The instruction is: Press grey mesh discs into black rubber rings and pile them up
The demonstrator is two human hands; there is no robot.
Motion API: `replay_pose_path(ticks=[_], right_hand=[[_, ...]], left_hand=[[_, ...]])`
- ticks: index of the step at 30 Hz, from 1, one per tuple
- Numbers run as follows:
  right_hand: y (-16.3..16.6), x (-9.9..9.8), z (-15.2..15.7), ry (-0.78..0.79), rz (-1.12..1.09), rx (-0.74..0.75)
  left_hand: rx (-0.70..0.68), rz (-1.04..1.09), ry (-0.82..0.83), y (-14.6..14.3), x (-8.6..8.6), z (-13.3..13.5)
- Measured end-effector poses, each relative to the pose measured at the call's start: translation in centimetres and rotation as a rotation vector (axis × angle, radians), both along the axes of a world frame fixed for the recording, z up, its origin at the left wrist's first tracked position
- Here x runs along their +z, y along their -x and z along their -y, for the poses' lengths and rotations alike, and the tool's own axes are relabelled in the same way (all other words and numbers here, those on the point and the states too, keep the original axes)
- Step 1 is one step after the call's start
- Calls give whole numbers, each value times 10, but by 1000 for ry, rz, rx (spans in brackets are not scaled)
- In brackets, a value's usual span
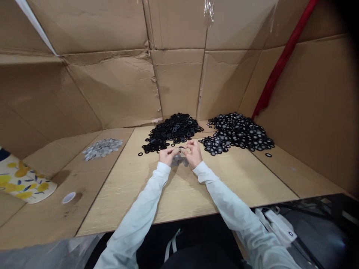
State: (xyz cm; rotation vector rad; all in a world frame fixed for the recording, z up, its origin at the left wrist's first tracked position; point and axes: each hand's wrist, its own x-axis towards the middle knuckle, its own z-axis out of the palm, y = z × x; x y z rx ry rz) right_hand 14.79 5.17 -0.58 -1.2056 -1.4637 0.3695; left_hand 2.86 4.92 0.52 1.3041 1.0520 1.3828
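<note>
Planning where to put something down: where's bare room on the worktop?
Pale board: left patch between the grey disc pile and left sleeve; right patch between right sleeve and the ring-and-disc pile. Crowded: back middle at the black ring pile, and around left hand and right hand, over grey pieces.

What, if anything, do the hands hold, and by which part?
The left hand and right hand seem to pinch a small dark piece; the gripped part is too small to tell.

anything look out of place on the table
Just some strays: a black ring lies left of the black-ring pile, and another ring sits just in front of the right-hand pile, each apart from its heap.
</note>
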Motion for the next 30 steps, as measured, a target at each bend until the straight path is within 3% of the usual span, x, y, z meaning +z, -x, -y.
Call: replay_pose_path(ticks=[6, 11, 14, 21, 27, 30], right_hand=[[2, 2, 3, -34, 15, -26], [0, 2, 2, -34, -42, 152], [0, 1, 1, 6, -67, 176], [4, -1, 2, -23, -24, -51], [5, 2, 3, -44, 31, -44], [3, 5, 7, -100, 126, -6]], left_hand=[[-31, 120, 85, -1, 1, 0], [-55, 281, 174, -2, 1, -1], [-31, 245, 148, 0, 0, -2], [114, -36, -96, -2, -8, 3], [185, -52, -132, -4, -8, 6], [121, -16, -106, -3, -3, 6]])
